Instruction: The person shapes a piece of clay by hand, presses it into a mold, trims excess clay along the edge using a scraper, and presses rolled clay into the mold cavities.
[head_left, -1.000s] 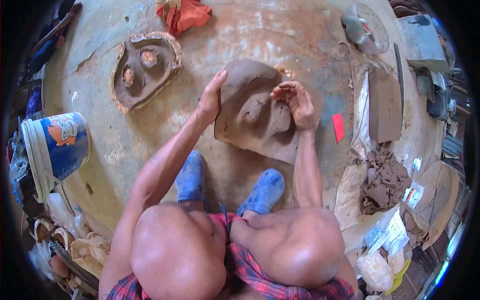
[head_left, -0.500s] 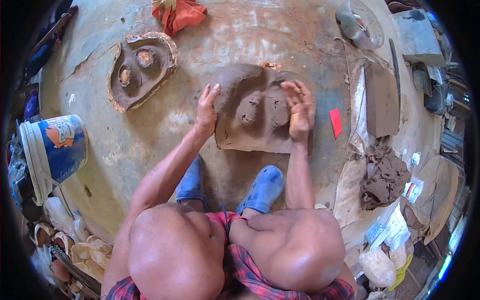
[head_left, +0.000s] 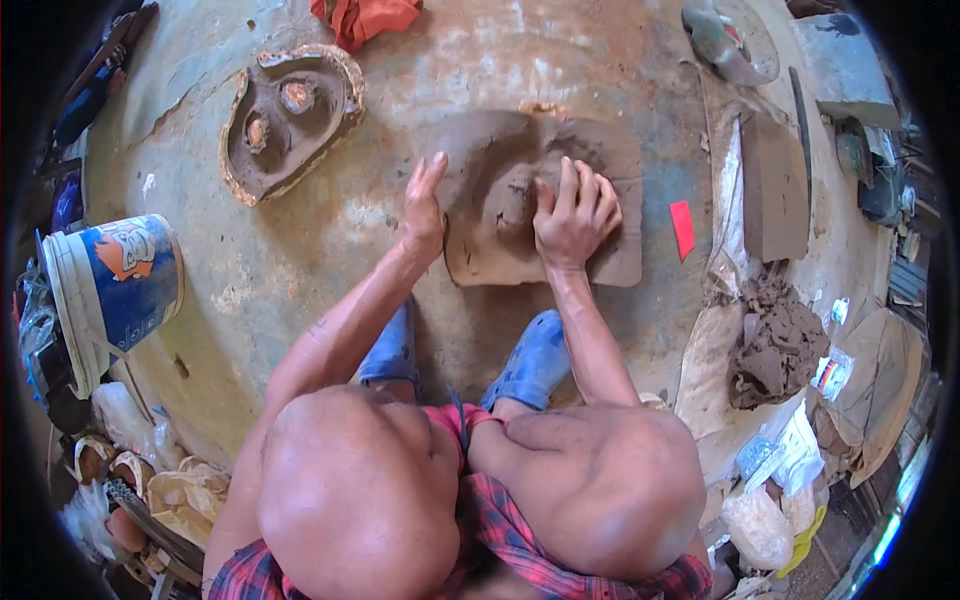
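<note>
A dark clay slab [head_left: 480, 262] lies on the floor in front of my feet, with raised, rounded lumps and hollows across its middle. My left hand [head_left: 424, 208] stands at the slab's left edge, fingers up and thumb apart, holding nothing. Over the right part of the slab, my right hand [head_left: 572, 215] rests palm down on a raised lump, its fingers spread and slightly bent. That hand hides much of the lump; the left lump [head_left: 514, 203] stays visible. Up and to the left sits a rough-rimmed mould [head_left: 238, 183] lined with clay, with two knobs inside.
A blue-and-white bucket [head_left: 140, 285] lies at the left. To the right are a red strip [head_left: 682, 230], a rectangular clay block [head_left: 778, 190] and a heap of wet clay [head_left: 778, 345]. Red cloth [head_left: 365, 18] lies at the far edge. Plastic bags [head_left: 757, 530] sit lower right.
My right hand has moved left from the slab's right side onto the raised lump, now palm down. My left hand stays by the left edge. The view has shifted slightly.
</note>
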